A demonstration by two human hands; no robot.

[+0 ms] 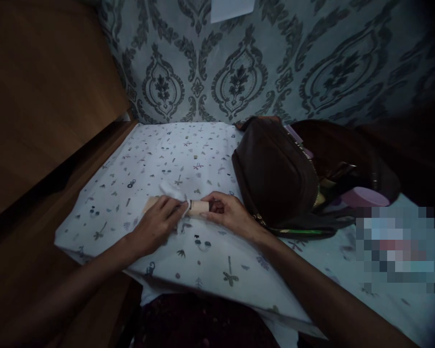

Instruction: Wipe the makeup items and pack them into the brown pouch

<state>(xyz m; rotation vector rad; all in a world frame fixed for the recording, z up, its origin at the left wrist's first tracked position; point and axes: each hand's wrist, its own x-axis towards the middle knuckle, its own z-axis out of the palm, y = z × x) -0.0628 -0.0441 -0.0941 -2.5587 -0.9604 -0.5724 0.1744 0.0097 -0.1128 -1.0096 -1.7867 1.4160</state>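
Note:
A beige cosmetic tube [200, 208] lies sideways between my two hands, low over the patterned cloth. Its right end, which looks like a cap, is gripped between the thumb and fingers of my right hand [226, 210]. My left hand [163, 215] is closed around the tube's other part, with a crumpled white wipe [174, 191] under its fingers and against the tube. More beige shows beyond the left fingers. The left fingers hide most of the tube's middle.
A dark brown zip bag [271, 169] stands unzipped at the right, with a pink round item [366, 197] at its opening. White printed cloth [203, 159] covers the surface. A wooden panel [50, 77] rises on the left; patterned wallpaper [235, 77] is behind. Something pixelated sits far right.

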